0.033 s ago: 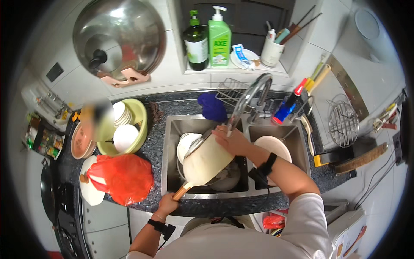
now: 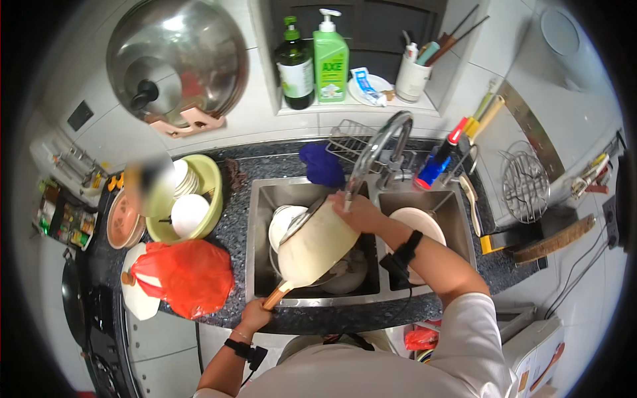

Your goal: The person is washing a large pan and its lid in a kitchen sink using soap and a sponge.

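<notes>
A cream saucepan (image 2: 312, 255) is tilted on its side over the left sink basin. Its wooden handle (image 2: 276, 296) is in the grip of my left hand (image 2: 255, 314), with the fingers wrapped round it. My right hand (image 2: 358, 215) is closed at the pan's far right edge, right by the tap (image 2: 383, 142); its fingertips are partly hidden by the pan and spout. White bowls (image 2: 284, 222) lie beside the pan in the left basin. Underneath it, another vessel (image 2: 348, 275) is partly covered.
The right basin holds a pale bowl (image 2: 418, 229). Left on the counter are a green tub (image 2: 215, 212) of dishes and a red plastic bag (image 2: 196, 278). A blue cloth (image 2: 321, 166) and a wire rack (image 2: 348, 142) sit behind the sink, below bottles (image 2: 330, 66) on the sill.
My right hand has shifted slightly at the pan's edge. The whole view has moved a little; my left hand keeps its hold on the handle.
</notes>
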Motion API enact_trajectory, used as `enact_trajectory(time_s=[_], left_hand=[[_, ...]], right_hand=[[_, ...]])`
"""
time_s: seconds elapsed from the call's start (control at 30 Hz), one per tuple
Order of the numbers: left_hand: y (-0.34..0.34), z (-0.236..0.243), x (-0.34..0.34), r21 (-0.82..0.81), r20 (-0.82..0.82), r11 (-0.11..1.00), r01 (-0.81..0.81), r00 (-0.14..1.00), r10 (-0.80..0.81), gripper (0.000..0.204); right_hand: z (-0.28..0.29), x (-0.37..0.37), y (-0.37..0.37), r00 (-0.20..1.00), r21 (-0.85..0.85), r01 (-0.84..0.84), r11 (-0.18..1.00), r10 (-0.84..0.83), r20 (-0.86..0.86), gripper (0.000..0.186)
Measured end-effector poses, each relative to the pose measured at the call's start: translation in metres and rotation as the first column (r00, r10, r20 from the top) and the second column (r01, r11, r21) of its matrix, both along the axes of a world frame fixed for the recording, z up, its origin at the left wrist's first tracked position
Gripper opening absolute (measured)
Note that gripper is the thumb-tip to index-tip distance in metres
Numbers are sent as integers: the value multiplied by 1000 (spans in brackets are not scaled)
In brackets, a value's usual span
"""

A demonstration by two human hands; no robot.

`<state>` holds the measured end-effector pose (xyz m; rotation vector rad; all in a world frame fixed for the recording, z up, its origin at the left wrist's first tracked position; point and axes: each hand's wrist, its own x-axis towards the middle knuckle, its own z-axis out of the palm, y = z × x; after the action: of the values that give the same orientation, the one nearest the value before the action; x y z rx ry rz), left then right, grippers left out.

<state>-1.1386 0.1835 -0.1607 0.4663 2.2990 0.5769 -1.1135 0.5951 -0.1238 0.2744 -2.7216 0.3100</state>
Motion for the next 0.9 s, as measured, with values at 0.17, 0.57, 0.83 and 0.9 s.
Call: enact_trajectory(time_s=[0.17,0.57,0.83,0.9], left_hand=[[-8,-16,-12,22,45,999,33,998,-34,33],[25,20,-2,-164,-25,985,50,998,-54,24],[53,43,3,-74,-21,993,88,996,-89,25],[61,45,8,-61,-12,993,97,995,-98,25]], right_hand=[[-31,-5,31,868,-621,402,673,-64,493,31],[15,31,-66,997,-186,-29,982,41,64,44],[18,3,-31,934,-114,314,943,-284,217,39],[24,11,-52,976,-22,193,981,-190,106,40]])
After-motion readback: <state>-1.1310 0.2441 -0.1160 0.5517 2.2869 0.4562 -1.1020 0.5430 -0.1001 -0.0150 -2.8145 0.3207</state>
